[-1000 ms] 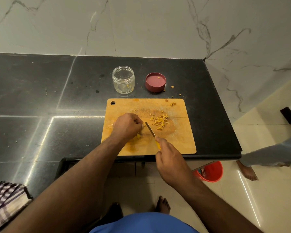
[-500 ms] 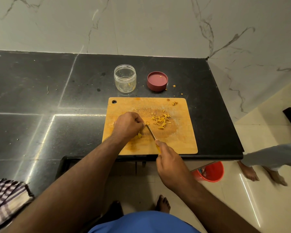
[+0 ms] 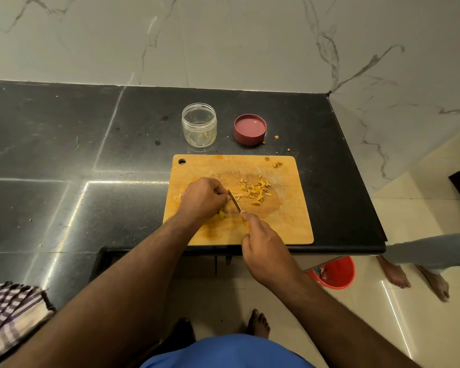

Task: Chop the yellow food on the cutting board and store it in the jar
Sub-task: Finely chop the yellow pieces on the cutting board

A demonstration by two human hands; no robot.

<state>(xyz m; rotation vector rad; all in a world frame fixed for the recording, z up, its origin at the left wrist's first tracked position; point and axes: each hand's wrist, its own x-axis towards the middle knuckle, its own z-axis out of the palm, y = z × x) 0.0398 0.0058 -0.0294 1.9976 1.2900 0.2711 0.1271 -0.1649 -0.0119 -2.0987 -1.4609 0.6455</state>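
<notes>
A checked cloth (image 3: 10,312) lies at the near left edge of the black surface (image 3: 64,155). Your left hand (image 3: 203,199) sits on the board (image 3: 284,224), fingers curled over a yellow piece (image 3: 221,215) that peeks out at its near side. Far of it stands the open jar (image 3: 199,124), a few bits inside. Your right hand (image 3: 266,251) grips the knife (image 3: 235,201) by its handle, blade just beside the left fingers. Right of the blade lies the chopped pile (image 3: 255,191); the lid (image 3: 250,129) rests right of the jar.

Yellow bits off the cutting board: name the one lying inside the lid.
The single yellow bit inside the upturned red lid; the other strays lie on the black counter.
</notes>
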